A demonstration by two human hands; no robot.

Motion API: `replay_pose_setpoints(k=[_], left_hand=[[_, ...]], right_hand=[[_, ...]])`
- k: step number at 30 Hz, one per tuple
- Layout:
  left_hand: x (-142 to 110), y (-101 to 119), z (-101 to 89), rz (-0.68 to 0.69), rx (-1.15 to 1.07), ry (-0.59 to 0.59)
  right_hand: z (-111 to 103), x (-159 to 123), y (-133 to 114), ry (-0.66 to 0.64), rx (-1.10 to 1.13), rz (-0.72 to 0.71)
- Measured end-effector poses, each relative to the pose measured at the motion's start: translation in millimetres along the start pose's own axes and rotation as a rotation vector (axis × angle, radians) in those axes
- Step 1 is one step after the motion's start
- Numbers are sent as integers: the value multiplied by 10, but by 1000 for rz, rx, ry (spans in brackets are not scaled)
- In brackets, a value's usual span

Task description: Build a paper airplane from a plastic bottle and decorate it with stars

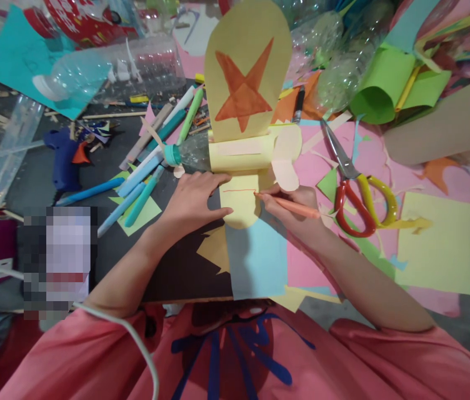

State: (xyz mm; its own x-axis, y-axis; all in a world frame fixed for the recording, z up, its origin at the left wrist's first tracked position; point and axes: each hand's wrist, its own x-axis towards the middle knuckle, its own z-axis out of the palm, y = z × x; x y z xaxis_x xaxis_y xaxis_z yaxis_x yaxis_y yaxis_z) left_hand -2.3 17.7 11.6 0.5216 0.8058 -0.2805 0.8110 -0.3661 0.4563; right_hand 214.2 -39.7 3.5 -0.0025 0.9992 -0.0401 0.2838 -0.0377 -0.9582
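My right hand (295, 208) grips an orange marker (297, 207), its tip touching a yellow paper flap (239, 211) with a rounded end. A thin red-orange line runs across that flap to the tip. My left hand (195, 199) lies with thumb and index finger spread at the flap's left edge. Above it, a clear plastic bottle (195, 154) with a teal cap lies sideways, wrapped in yellow paper (239, 162). A larger rounded yellow paper piece (248, 33) bearing an orange star (243, 91) extends beyond the bottle. Pale paper shapes (287, 155) sit at its right end.
Scissors (349, 183) with red and yellow handles lie on pink paper at right. Several markers (139, 172), a blue glue gun (62, 158) and a phone (68, 250) are at left. Plastic bottles (114, 69) and a green paper roll (385, 83) fill the far side.
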Motion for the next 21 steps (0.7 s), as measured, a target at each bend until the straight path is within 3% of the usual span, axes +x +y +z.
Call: replay_pose_setpoints(k=[12,21], left_hand=[[-1,16,-14,-10,8,-14],[-9,10,-4,15,-5,7]], right_hand=[[83,-33,-19,-42,-201,-141],[87,-80,-124,-177,-280,-158]])
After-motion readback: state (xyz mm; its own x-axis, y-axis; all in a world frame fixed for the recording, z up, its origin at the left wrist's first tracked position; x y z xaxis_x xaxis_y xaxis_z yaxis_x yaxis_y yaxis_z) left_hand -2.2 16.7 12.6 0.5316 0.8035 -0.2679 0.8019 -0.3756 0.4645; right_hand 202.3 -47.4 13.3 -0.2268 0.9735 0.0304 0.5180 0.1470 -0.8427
